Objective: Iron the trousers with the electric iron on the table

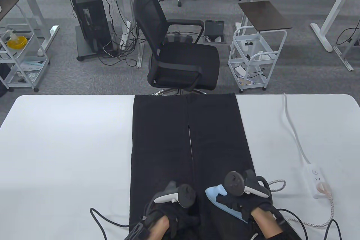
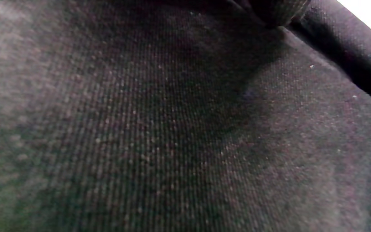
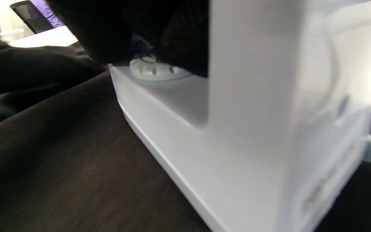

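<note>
Black trousers (image 1: 168, 138) lie flat along the middle of the white table (image 1: 70, 152), legs pointing to the far edge. My right hand (image 1: 233, 202) grips the handle of a light blue and white electric iron (image 1: 215, 195), which stands sole-down on the right leg near the front edge. In the right wrist view the iron (image 3: 237, 145) fills the frame on the dark cloth (image 3: 60, 161), gloved fingers (image 3: 179, 35) curled over the handle above a dial (image 3: 155, 69). My left hand (image 1: 182, 220) rests on the trousers just left of the iron. The left wrist view shows only fabric (image 2: 172, 129) up close.
A white power strip (image 1: 317, 179) lies at the table's right side with the iron's braided cord (image 1: 329, 214) plugged in, and its white lead (image 1: 292, 130) runs to the far edge. A black office chair (image 1: 180, 54) and a white cart (image 1: 256, 54) stand beyond the table.
</note>
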